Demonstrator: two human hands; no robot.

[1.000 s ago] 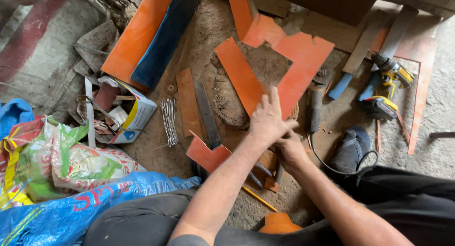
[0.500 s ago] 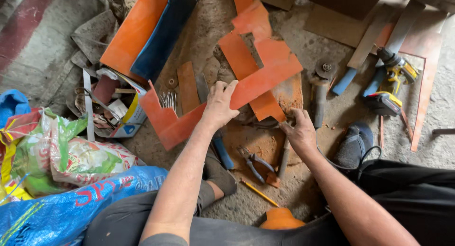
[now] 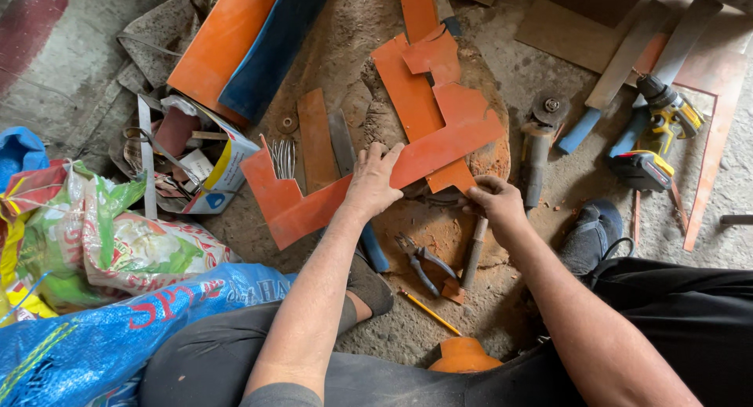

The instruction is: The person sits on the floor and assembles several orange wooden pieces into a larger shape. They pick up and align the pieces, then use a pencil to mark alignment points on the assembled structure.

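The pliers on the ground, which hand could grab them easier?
Probably the right. The right hand sits just above the pliers and only touches the orange sheet's edge, while the left hand presses flat on that sheet, holding it down.

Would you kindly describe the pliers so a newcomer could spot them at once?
Start at the round reddish-brown stump under the person's hands. On its near edge, below the right hand, lie the dark metal pliers. Unlike the straight wooden handle alongside, they fork into two legs.
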